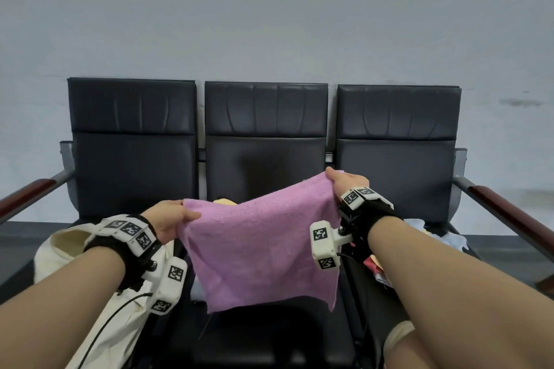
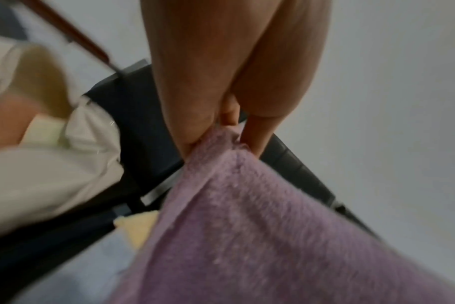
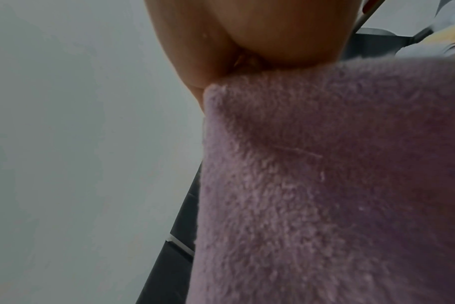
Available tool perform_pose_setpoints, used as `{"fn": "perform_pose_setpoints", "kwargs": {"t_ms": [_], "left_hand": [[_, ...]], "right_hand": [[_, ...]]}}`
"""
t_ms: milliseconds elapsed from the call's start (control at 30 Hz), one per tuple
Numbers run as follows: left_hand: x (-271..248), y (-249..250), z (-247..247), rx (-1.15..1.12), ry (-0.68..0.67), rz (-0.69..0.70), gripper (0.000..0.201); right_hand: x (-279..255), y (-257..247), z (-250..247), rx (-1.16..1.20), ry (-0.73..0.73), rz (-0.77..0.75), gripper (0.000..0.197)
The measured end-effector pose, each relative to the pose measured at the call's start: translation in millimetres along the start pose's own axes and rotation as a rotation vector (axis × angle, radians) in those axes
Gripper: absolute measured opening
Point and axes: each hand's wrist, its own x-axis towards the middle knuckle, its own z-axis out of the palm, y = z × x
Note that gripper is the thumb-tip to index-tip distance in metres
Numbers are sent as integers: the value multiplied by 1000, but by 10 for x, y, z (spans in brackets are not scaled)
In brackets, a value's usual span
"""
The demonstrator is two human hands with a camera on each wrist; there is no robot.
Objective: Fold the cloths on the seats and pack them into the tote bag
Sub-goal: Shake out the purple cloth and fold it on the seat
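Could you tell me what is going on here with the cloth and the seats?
A person is holding a purple cloth spread in the air over the middle seat, the left hand and right hand each pinching a top corner. It is not yet folded. The cream tote bag sits open on the left seat, and more cloths lie on the right seat.

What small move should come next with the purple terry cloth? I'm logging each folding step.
Probably bring the left hand and right hand together, folding the purple terry cloth in half: each pinches a top corner, and it hangs open, unfolded, over the black middle seat.
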Motion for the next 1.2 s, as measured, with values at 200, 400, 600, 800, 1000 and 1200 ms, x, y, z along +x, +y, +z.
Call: {"fn": "perform_pose_setpoints", "kwargs": {"t_ms": [200, 400, 600, 800, 1000, 1200], "left_hand": [[81, -67, -87, 490, 410, 150, 20], [104, -71, -205, 101, 322, 199, 15], [-118, 112, -115, -160, 181, 177, 22], [-271, 255, -70, -255, 176, 188, 19], [-344, 406, -155, -103, 129, 207, 46], [-136, 550, -149, -117, 185, 188, 40]], "right_hand": [[-47, -21, -85, -37, 3, -15, 42], [10, 52, -217, -85, 24, -38, 33], [-138, -49, -412, -179, 2, 13, 18], [-179, -106, -515, -242, -69, -20, 10], [-26, -196, -599, -272, -121, -47, 34], [177, -394, -434, -404, -126, -17, 14]]}}
